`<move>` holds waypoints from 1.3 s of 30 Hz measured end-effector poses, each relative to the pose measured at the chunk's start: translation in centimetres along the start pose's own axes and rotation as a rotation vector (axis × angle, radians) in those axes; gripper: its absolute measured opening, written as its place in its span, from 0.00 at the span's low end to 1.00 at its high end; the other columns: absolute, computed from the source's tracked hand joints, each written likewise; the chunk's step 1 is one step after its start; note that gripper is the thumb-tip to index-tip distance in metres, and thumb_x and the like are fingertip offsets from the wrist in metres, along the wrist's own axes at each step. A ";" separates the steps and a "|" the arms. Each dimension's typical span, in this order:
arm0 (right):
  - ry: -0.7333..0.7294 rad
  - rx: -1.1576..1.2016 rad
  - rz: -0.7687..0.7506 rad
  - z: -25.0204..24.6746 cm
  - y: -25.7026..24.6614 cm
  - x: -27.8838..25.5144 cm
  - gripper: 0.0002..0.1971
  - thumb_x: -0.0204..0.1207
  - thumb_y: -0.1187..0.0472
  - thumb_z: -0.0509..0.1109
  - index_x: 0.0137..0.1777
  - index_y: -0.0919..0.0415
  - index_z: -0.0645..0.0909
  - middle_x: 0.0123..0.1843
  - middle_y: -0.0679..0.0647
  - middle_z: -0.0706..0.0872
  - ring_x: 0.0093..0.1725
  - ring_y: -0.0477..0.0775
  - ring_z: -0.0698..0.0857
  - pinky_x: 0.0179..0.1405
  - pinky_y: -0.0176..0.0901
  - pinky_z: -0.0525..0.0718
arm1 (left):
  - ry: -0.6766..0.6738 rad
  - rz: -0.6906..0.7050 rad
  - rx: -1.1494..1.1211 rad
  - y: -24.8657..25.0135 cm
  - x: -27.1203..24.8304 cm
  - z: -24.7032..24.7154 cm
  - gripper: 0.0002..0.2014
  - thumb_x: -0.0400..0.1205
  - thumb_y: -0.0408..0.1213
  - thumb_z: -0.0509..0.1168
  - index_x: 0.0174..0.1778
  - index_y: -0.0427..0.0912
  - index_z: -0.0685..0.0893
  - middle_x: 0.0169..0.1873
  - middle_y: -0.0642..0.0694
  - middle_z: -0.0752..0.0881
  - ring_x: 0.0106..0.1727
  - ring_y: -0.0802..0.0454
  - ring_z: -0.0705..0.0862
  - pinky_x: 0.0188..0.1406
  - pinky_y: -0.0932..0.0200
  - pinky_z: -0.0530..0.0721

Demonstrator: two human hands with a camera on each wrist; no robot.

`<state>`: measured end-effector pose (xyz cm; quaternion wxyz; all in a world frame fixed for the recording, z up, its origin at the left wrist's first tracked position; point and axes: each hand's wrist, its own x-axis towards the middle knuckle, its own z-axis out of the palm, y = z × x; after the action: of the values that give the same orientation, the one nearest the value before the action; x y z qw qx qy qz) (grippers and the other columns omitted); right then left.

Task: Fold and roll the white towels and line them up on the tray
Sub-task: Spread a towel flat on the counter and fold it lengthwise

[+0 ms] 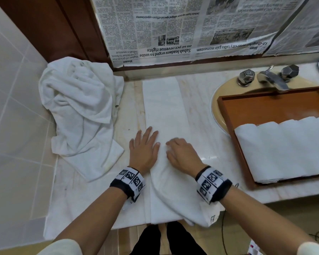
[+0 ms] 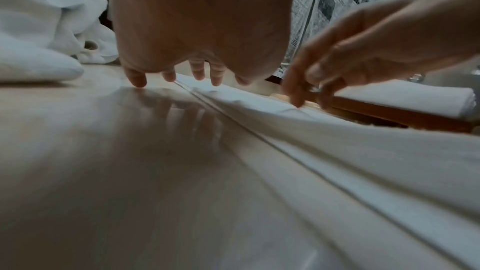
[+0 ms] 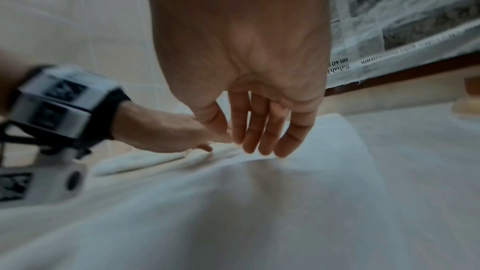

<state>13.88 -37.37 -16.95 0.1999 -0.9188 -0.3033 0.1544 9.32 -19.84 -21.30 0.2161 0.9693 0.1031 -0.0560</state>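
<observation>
A long white towel (image 1: 162, 107), folded into a narrow strip, lies on the marble counter and runs from the back wall to the front edge. My left hand (image 1: 145, 144) lies flat with straight fingers on the strip's left edge, partly on the counter. My right hand (image 1: 177, 150) is beside it, its bent fingers touching the towel (image 3: 259, 213) with their tips (image 3: 259, 149). The near end bulges loosely under my right wrist. To the right, a brown tray (image 1: 265, 103) holds rolled white towels (image 1: 287, 148) in a row.
A heap of crumpled white towels (image 1: 81, 111) sits at the counter's left, by the tiled wall. The tray rests over a sink with a metal faucet (image 1: 273, 78) behind it. Newspaper (image 1: 182, 28) covers the wall at the back.
</observation>
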 end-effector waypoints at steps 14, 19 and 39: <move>-0.020 -0.145 0.130 1.5 3.8 1.4 0.34 0.85 0.41 0.33 0.89 0.54 0.44 0.90 0.46 0.41 0.88 0.49 0.39 0.86 0.57 0.40 | -0.001 -0.140 -0.023 -0.8 0.3 -0.6 0.27 0.90 0.56 0.42 0.88 0.62 0.47 0.88 0.61 0.44 0.88 0.45 0.41 0.82 0.31 0.41; -0.121 -0.250 0.028 3.1 3.4 2.2 0.34 0.84 0.38 0.29 0.88 0.48 0.35 0.88 0.42 0.33 0.87 0.48 0.33 0.85 0.62 0.37 | -0.087 -0.025 0.120 1.4 1.1 1.0 0.28 0.88 0.58 0.33 0.87 0.65 0.41 0.86 0.64 0.39 0.88 0.46 0.39 0.84 0.32 0.41; -0.115 -0.238 0.054 1.6 6.9 1.1 0.40 0.75 0.33 0.16 0.87 0.47 0.31 0.86 0.41 0.29 0.85 0.44 0.31 0.84 0.57 0.34 | -0.045 -0.046 0.192 1.3 -2.6 2.7 0.31 0.87 0.65 0.41 0.88 0.63 0.50 0.88 0.60 0.50 0.88 0.43 0.51 0.81 0.30 0.45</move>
<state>17.50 -41.39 -21.72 0.0674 -0.9334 -0.3057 0.1752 6.94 -22.58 -22.81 0.1231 0.9814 0.1146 -0.0925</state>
